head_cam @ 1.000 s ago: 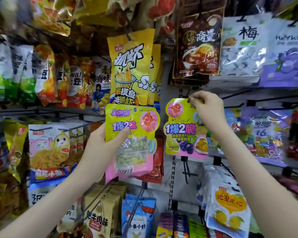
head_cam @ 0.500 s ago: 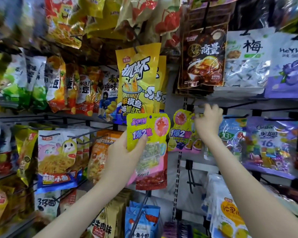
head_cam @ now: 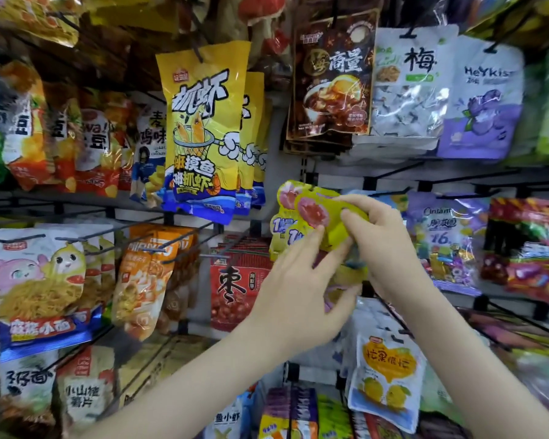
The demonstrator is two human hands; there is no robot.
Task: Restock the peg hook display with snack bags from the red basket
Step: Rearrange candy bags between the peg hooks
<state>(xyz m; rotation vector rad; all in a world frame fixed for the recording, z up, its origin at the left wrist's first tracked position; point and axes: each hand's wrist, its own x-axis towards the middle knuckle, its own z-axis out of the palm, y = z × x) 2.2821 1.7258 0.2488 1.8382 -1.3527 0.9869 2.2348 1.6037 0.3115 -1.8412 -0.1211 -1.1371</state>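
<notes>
- Head view: the snack bag (head_cam: 322,217) is a flat yellow-green pouch with a round pink picture near its top and blue-and-white print partly visible at its left edge.
- Its lower part shows blue, yellow and purple between the two hands; the rest is covered.
- Location: raised against the peg display in the middle row, below the brown pouches (head_cam: 330,83), right of the red date bags (head_cam: 235,280) and left of the purple bags (head_cam: 441,236).
- A second pouch of the same print (head_cam: 284,201) sits just behind it, offset to the left.
- The hook itself is hidden by the right hand; whether the bag is on it cannot be told.
- Right grip (head_cam: 384,248): thumb and forefinger are curled and pinch the bag's top edge.
- Left grip (head_cam: 298,289): seen from its back, with spread, nearly straight fingers (head_cam: 314,239) resting on the front of the bag and clamping nothing visible.
- The yellow shrimp bag (head_cam: 203,128) hangs above and to the left, apart from both hands.
</notes>
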